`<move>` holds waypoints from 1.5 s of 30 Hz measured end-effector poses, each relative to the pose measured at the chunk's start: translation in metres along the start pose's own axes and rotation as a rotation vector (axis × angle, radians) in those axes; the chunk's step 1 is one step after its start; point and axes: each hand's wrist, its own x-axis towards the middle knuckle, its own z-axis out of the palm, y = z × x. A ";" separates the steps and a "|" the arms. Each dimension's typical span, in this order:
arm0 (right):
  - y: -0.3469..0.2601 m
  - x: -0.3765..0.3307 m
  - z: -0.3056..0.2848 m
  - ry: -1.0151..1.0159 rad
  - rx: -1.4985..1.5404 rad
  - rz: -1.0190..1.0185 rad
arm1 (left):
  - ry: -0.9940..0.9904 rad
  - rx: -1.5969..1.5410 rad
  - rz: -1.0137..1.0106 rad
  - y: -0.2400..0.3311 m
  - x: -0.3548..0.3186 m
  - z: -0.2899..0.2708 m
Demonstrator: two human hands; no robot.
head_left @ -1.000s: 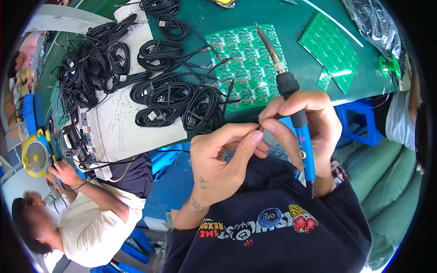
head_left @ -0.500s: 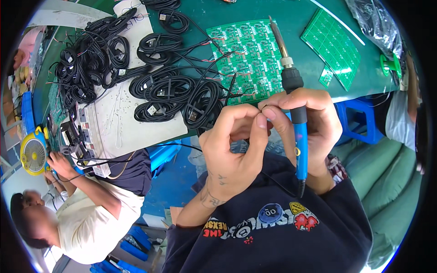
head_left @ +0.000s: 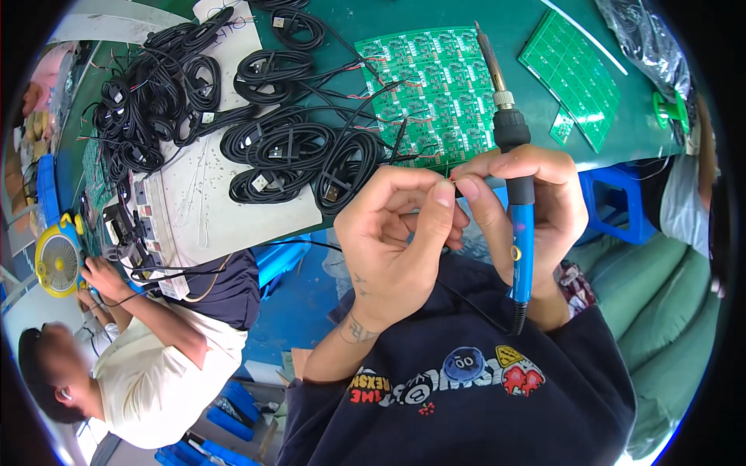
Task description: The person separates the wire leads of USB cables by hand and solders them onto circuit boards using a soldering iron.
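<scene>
- Green worktop point(head_left: 435, 19), spanning the upper part of the view, carrying all items below.
- White sheet point(head_left: 210, 210) on the worktop's left half, under black coiled cables point(head_left: 295, 151) lying in bundles.
- Large green printed circuit panel point(head_left: 435, 93), flat at the worktop's centre, with thin wires touching its left edge.
- Second green circuit panel point(head_left: 575, 70), to the right, well apart from the first.
- Co-worker in a cream shirt point(head_left: 155, 373), lower left, beside a yellow round fan point(head_left: 58, 256).
- Soldering iron, blue handle and black grip point(head_left: 519, 210), clasped upright in the right hand point(head_left: 536, 217), tip over the large panel.
- Left hand point(head_left: 396, 241), fingers curled, thumb and forefinger meeting the right forefinger on something too small to identify.
</scene>
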 end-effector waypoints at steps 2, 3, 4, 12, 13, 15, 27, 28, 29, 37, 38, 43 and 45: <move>0.000 -0.001 0.000 -0.001 0.014 0.004 | -0.006 -0.048 -0.033 0.001 0.000 -0.002; -0.001 -0.001 0.000 -0.003 0.020 0.006 | -0.009 -0.072 -0.050 0.001 0.000 -0.003; -0.001 -0.001 0.000 -0.004 0.028 0.009 | -0.011 -0.111 -0.061 0.001 0.000 -0.003; 0.003 0.005 0.002 0.017 0.035 -0.058 | -0.002 0.014 -0.057 0.000 -0.003 -0.001; 0.004 0.005 0.004 0.041 0.040 -0.100 | 0.006 0.026 -0.058 0.000 -0.003 0.000; 0.003 0.006 0.004 0.065 0.045 -0.142 | 0.015 0.037 -0.059 -0.001 -0.003 0.001; -0.001 -0.002 -0.011 -0.101 -0.546 -0.430 | 0.019 0.297 0.019 -0.002 -0.001 0.000; 0.001 -0.004 -0.010 -0.095 -0.524 -0.411 | 0.023 0.283 0.011 -0.003 -0.001 0.000; 0.002 -0.006 -0.009 -0.094 -0.509 -0.395 | 0.027 0.265 0.003 -0.002 0.000 0.000; 0.013 -0.007 -0.006 -0.029 -0.375 -0.437 | 0.108 0.084 -0.017 0.004 0.006 -0.003; 0.014 -0.006 -0.005 -0.016 -0.363 -0.403 | 0.103 0.137 0.022 0.005 0.005 -0.004; 0.009 -0.005 0.007 0.111 -0.025 -0.093 | 0.084 0.272 0.117 0.002 0.002 -0.003; 0.007 -0.005 0.009 0.145 0.076 -0.001 | 0.078 0.291 0.133 -0.001 0.001 -0.004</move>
